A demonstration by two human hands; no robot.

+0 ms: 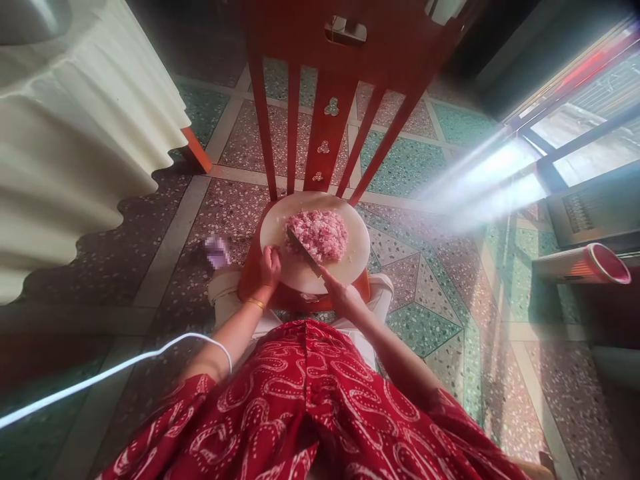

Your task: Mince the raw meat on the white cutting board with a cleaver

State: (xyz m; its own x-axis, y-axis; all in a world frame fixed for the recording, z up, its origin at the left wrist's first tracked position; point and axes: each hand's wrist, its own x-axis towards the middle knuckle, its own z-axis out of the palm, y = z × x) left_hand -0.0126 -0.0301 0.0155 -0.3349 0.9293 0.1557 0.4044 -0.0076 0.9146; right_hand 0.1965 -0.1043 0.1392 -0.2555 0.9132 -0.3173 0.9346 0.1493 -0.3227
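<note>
With the right hand (341,295) clasping a dark metal knife (305,252) at pink minced meat (324,231), the left hand (271,268), its hold unclear, should steady the round cream board (354,272).

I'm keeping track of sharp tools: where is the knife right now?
In the head view, the knife is in the right hand, its blade slanting along the near-left edge of the chopped meat on the round board.
</note>
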